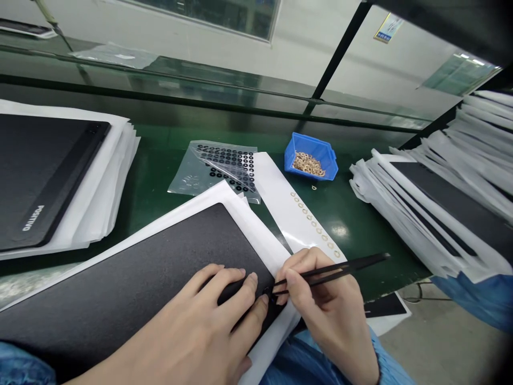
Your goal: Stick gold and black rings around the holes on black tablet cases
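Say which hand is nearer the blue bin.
Right. The right hand, holding tweezers, is below the blue bin in view, not touching it. The left hand is farther away, lower left, on the black panel.

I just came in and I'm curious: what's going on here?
A person at a green bench presses their left hand on a black panel lying on white paper. Their right hand holds black tweezers, tips at the panel's edge. Nearby sit a blue bin of tan rings and a plastic sheet of black rings.
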Demonstrator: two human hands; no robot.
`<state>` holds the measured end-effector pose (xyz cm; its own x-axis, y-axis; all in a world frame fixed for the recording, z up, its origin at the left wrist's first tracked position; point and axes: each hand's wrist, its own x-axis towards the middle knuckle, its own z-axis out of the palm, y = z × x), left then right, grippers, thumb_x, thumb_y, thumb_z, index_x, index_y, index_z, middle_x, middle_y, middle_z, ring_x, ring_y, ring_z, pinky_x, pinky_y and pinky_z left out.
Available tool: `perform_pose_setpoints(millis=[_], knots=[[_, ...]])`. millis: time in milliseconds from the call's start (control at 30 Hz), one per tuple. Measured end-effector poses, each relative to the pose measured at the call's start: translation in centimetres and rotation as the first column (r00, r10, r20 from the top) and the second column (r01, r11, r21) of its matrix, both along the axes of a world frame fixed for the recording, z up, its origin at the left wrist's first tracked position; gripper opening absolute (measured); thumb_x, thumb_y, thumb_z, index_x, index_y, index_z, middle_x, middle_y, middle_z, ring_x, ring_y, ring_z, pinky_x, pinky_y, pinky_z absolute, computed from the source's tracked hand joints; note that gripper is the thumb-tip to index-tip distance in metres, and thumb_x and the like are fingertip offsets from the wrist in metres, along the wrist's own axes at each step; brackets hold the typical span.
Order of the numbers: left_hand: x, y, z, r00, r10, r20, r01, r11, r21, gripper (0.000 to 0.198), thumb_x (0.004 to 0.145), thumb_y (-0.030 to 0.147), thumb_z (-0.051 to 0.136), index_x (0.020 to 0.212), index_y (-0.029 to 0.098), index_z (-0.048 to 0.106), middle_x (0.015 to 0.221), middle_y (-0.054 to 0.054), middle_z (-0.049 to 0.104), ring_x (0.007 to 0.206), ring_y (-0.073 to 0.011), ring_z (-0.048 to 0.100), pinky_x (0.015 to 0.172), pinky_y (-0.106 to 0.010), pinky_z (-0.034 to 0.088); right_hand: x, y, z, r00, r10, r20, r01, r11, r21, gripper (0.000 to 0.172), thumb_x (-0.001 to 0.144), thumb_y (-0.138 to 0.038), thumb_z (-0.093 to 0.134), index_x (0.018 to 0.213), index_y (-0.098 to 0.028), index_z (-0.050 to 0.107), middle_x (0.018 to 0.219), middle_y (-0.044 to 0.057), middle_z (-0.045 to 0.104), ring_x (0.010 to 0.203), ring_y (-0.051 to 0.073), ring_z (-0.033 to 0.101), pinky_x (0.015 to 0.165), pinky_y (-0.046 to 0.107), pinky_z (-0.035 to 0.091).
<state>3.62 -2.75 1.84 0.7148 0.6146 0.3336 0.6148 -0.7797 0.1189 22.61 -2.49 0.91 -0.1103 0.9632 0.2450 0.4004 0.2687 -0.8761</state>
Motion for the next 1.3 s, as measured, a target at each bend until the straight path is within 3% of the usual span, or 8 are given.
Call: perform_pose_setpoints(millis=[233,467,600,833,1100,1300], knots=[[-0.4,-0.4,0.0,1.000,-0.024,-0.018,0.024,1.000,-0.002,0.026,0.089,0.036,0.051,0.108,0.025,0.066,0.109,0.001,0.068,0.097,-0.0218,0.057,0.084,-0.036,0.040,-0.2,0.0,0.1,0.999,-0.021,0.042,0.019,0.998,0.054,0.015,0.082,-0.012,0.051,0.070,-0.020,0.053,0.068,0.000,0.060,0.057,0.012,0.060,0.047,0.022,0.048],[-0.3,-0.3,-0.4,1.000,-0.005,-0.002,0.005,1.000,-0.008,0.024,0.085,0.037,0.058,0.104,0.026,0.067,0.106,0.002,0.069,0.095,-0.0216,0.058,0.085,-0.036,0.039,-0.6,-0.2,0.4,0.990,-0.042,0.134,0.032,0.996,0.079,0.014,0.083,-0.011,0.047,0.073,-0.021,0.049,0.067,0.000,0.056,0.057,0.013,0.056,0.051,0.025,0.048],[-0.2,-0.3,-0.3,1.000,-0.010,-0.002,0.010,1.000,-0.005,0.026,0.080,0.039,0.063,0.102,0.027,0.068,0.104,0.003,0.069,0.093,-0.0206,0.058,0.084,-0.035,0.039,-0.6,0.0,0.7,0.984,0.024,0.177,-0.035,0.998,0.056,0.015,0.085,-0.012,0.047,0.073,-0.021,0.048,0.067,0.000,0.053,0.057,0.013,0.054,0.047,0.023,0.044],[0.1,-0.2,-0.1,1.000,-0.007,0.001,0.007,1.000,0.018,0.023,0.081,0.039,0.062,0.100,0.027,0.068,0.105,0.004,0.069,0.093,-0.0196,0.058,0.084,-0.033,0.039,-0.1,0.9,1.2,0.970,0.141,0.198,-0.147,0.989,0.013,0.016,0.085,-0.013,0.047,0.071,-0.021,0.047,0.066,-0.001,0.052,0.058,0.013,0.053,0.052,0.025,0.044],[-0.2,0.0,0.4,0.999,0.002,-0.044,-0.002,1.000,0.009,0.027,0.084,0.041,0.061,0.107,0.029,0.066,0.110,0.005,0.067,0.096,-0.0191,0.056,0.083,-0.032,0.040,1.0,1.2,0.7,0.981,0.192,0.007,-0.191,0.980,-0.053,0.013,0.087,-0.015,0.051,0.075,-0.019,0.054,0.071,0.000,0.058,0.059,0.012,0.058,0.052,0.024,0.047],[-0.2,0.1,0.8,0.991,-0.053,-0.123,0.050,0.998,-0.028,0.032,0.089,0.038,0.053,0.116,0.024,0.063,0.113,-0.003,0.065,0.097,-0.0236,0.057,0.081,-0.036,0.043,1.6,1.3,0.4,0.970,0.244,-0.010,-0.244,0.970,0.019,0.006,0.088,-0.018,0.056,0.084,-0.019,0.059,0.080,0.002,0.059,0.068,0.013,0.061,0.059,0.025,0.050]])
